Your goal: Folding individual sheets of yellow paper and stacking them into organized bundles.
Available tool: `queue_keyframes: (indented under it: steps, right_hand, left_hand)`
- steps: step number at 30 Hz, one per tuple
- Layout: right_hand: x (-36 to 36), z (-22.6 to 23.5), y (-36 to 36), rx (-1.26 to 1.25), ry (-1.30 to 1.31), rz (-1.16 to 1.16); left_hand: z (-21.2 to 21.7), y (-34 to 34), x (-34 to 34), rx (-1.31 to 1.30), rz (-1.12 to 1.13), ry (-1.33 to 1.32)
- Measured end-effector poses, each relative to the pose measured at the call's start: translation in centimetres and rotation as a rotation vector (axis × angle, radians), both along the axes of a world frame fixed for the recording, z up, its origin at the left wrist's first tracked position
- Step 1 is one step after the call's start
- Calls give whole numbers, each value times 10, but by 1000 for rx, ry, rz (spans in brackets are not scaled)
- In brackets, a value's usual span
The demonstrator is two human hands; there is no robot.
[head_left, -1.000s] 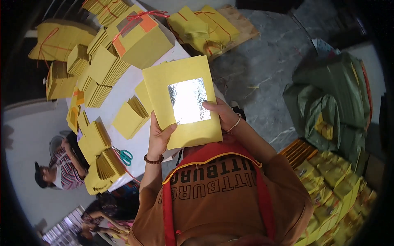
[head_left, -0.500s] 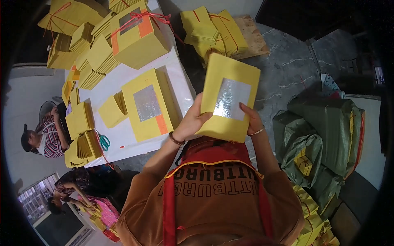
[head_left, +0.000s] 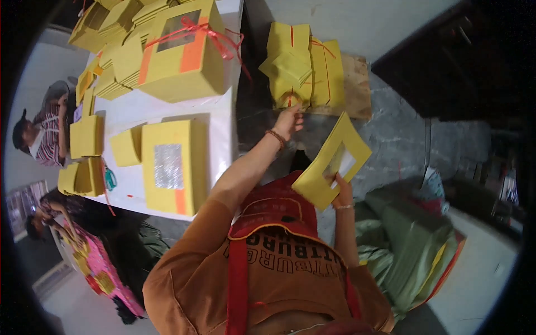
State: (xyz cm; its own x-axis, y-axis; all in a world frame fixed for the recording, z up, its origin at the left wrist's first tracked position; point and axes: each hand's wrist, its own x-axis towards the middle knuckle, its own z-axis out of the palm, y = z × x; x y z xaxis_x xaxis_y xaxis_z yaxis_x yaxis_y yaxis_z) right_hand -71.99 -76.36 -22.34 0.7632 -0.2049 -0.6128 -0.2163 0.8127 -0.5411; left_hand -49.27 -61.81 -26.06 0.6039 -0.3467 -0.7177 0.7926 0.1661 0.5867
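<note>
My right hand (head_left: 344,194) grips the lower right side of a yellow paper stack (head_left: 319,177) with a silvery rectangle on its face. The stack is tilted, one corner pointing up, in front of my red apron. My left hand (head_left: 288,124) is off the stack, reaching forward with loosely bent fingers and nothing visible in them. It is nearest to the yellow bundles (head_left: 319,72) tied with red strips, low down ahead. Whether its fingertips touch them I cannot tell.
On the white table (head_left: 223,120) at left stand a yellow block with a silver patch (head_left: 192,167), a ribbon-tied block (head_left: 209,67), several yellow stacks and green scissors (head_left: 110,178). Green wrapped bales (head_left: 407,240) stand at right. Two people are at far left.
My left hand has let go of the yellow paper stack and moved forward towards the bundles. My right hand has lowered and tilted the stack. The view has shifted.
</note>
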Motion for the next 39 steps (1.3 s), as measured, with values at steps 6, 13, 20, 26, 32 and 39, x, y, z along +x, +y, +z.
queue_keyframes:
  steps: [6, 13, 20, 26, 32, 39]
  right_hand:
    - [43, -12, -82, -70, 249, 12]
    - [49, -70, -162, -43, 399, -47]
    - [57, -97, -169, 19, 423, -66]
    - [65, -106, -163, 52, 478, -15]
    - [72, -95, -153, 58, 511, -105]
    - [100, -84, -161, -41, 325, 28]
  left_hand:
    - [-165, -43, 134, 130, 215, 49]
    - [-288, -71, 213, 239, 420, 169]
    - [-324, -74, 242, 366, 525, 243]
    - [-303, -86, 244, 189, 771, 217]
    - [-298, -96, 235, 94, 738, 145]
    - [-223, -78, 211, -22, 581, -222]
